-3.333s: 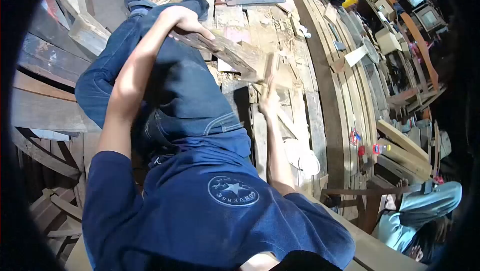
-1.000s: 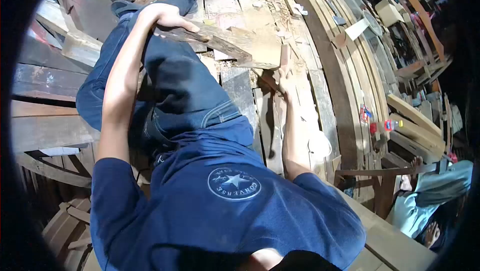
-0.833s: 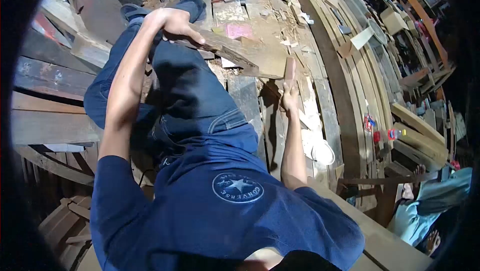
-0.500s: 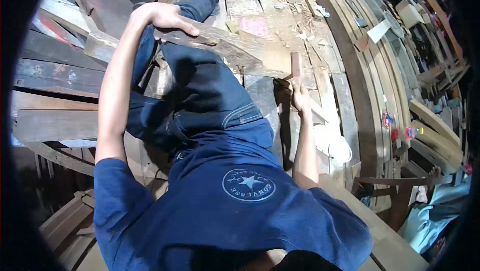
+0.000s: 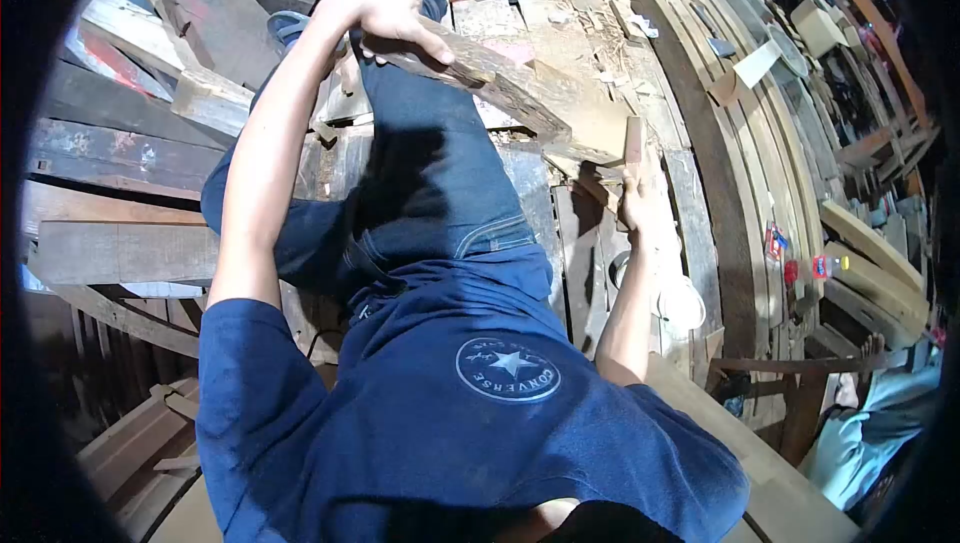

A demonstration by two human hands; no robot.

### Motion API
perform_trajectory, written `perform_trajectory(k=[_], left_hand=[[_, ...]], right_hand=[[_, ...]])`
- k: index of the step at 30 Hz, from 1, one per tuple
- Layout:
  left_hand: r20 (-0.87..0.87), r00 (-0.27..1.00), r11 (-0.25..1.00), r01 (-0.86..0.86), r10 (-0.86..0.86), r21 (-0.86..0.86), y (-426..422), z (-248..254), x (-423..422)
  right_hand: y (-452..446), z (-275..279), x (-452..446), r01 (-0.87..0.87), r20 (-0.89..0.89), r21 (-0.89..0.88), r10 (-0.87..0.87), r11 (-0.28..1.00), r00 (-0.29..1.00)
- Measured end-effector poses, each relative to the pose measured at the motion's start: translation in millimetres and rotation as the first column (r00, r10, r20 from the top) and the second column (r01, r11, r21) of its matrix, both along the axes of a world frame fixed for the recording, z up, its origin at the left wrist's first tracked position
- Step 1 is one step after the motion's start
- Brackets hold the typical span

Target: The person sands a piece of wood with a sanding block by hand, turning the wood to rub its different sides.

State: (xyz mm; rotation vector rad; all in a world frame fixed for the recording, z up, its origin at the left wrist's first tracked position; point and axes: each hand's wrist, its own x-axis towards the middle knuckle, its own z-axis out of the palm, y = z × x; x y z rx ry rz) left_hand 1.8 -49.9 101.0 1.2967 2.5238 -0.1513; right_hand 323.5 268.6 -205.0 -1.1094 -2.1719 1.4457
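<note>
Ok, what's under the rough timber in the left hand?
A denim-clad leg runs beneath the timber held by the left hand, with floorboards showing alongside. Whatever lies directly under is covered.

Floorboards (image 5: 548,38) toward one o'clock are brightly lit, jeans (image 5: 440,158) are darkly shadowed; three and nine o'clock edges are curved, blackened.
</note>
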Motion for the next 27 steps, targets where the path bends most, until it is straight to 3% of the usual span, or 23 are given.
perform_trajectory(k=[1, 2, 3, 4, 5, 6, 7, 8, 9, 10, 11, 12, 13, 15, 19, 21, 22, 23, 25, 26, 27], left_hand=[[0.005, 1.0, 0.999, 0.015, -0.015, -0.028, 4.9, 2.0, 1.6], [0.086, 0.996, 1.0, 0.012, -0.012, 0.01, 6.7, 2.3, 5.0], [0.092, 0.995, 0.995, -0.033, 0.042, -0.095, 14.2, -2.1, -2.3], [0.064, 0.998, 0.999, -0.005, 0.009, -0.052, 14.5, 1.8, 1.0], [0.037, 0.999, 1.0, 0.027, -0.026, -0.005, 13.8, 5.1, 3.1], [0.135, 0.987, 0.995, -0.082, 0.088, -0.053, 13.6, -2.1, -3.9], [0.047, 0.999, 0.998, 0.021, -0.024, 0.058, 9.1, -12.8, -11.8], [0.054, 0.998, 0.998, -0.04, 0.042, -0.047, 14.4, 2.6, 3.3], [0.048, 0.992, 0.983, -0.105, 0.114, -0.153, 17.8, 19.2, 16.3], [-0.035, 0.995, 0.993, -0.092, 0.09, -0.076, 13.8, 6.1, 4.2], [-0.052, 0.998, 0.981, 0.048, -0.039, 0.189, 3.9, -14.0, -10.2], [-0.063, 0.998, 0.989, 0.036, -0.028, 0.142, 7.0, -2.7, -7.3], [-0.076, 0.997, 0.995, 0.022, -0.014, 0.097, 8.2, 8.9, -2.7], [-0.065, 0.996, 0.964, 0.071, -0.056, 0.255, 2.1, 4.2, 3.7], [-0.33, 0.931, 0.819, 0.065, 0.155, 0.569, -3.0, -18.4, 53.6], [-0.337, 0.906, 0.717, 0.055, 0.257, 0.695, -1.7, -41.7, 55.5], [-0.411, 0.863, 0.636, 0.145, 0.292, 0.758, 0.7, -55.5, 52.1], [-0.526, 0.785, 0.635, 0.231, 0.326, 0.738, 1.9, -66.0, 49.2], [-0.577, 0.728, 0.557, 0.324, 0.369, 0.765, 2.5, -78.2, 46.8], [-0.578, 0.733, 0.532, 0.348, 0.358, 0.772, -0.5, -81.1, 49.8], [-0.581, 0.736, 0.505, 0.375, 0.348, 0.777, -3.3, -82.6, 52.7]], right_hand=[[-0.4, 1.6, 1.1, -0.02, -0.021, 0.052, 0.021, 0.998, 1.0], [6.8, 7.7, 4.8, -0.097, 0.131, 0.082, 0.086, 0.992, 0.988], [1.5, 34.6, 5.7, -0.191, 0.282, 0.108, 0.155, 0.976, 0.947], [-3.8, 61.7, 6.3, -0.295, 0.42, 0.121, 0.22, 0.948, 0.88], [-17.3, 67.4, 4.7, -0.209, 0.382, 0.04, 0.178, 0.977, 0.907], [-13.2, 40.5, 2.1, -0.143, 0.325, 0.076, 0.111, 0.987, 0.939], [-9.8, 15.1, -0.6, -0.076, 0.262, 0.11, 0.045, 0.991, 0.964], [-5.9, -11.1, -3.1, -0.011, 0.196, 0.141, -0.017, 0.99, 0.98], [-14.3, -8.6, -7.8, 0.006, 0.242, 0.247, -0.068, 0.969, 0.968], [-20.5, 2.4, -8.2, 0.014, 0.194, 0.198, -0.053, 0.98, 0.98], [-26.9, 14.5, -7.6, 0.017, 0.142, 0.146, -0.038, 0.989, 0.989], [-30.4, 20.3, -6.8, 0.014, 0.091, 0.095, -0.022, 0.995, 0.996], [-29.1, 14.9, -8.1, 0.019, 0.115, 0.161, -0.038, 0.987, 0.993], [-23.8, 1.6, -13.6, 0.015, 0.163, 0.294, -0.066, 0.956, 0.984], [-30.7, 29.9, -12.6, -0.051, 0.183, 0.125, 0.028, 0.991, 0.983], [-25.9, 8.4, -18.4, 0.003, 0.162, 0.221, -0.039, 0.975, 0.986], [-36.8, 29.7, -19.2, -0.019, 0.209, 0.238, -0.032, 0.971, 0.977], [-48.1, 52.4, -18.6, -0.043, 0.258, 0.254, -0.025, 0.966, 0.966], [-68.9, 86.1, -20.1, -0.151, 0.113, 0.342, 0.119, 0.927, 0.986], [-81.9, 107.2, -21.9, -0.213, 0.146, 0.304, 0.176, 0.929, 0.974], [-83.0, 93.0, -27.9, -0.249, 0.039, 0.38, 0.254, 0.891, 0.966]])
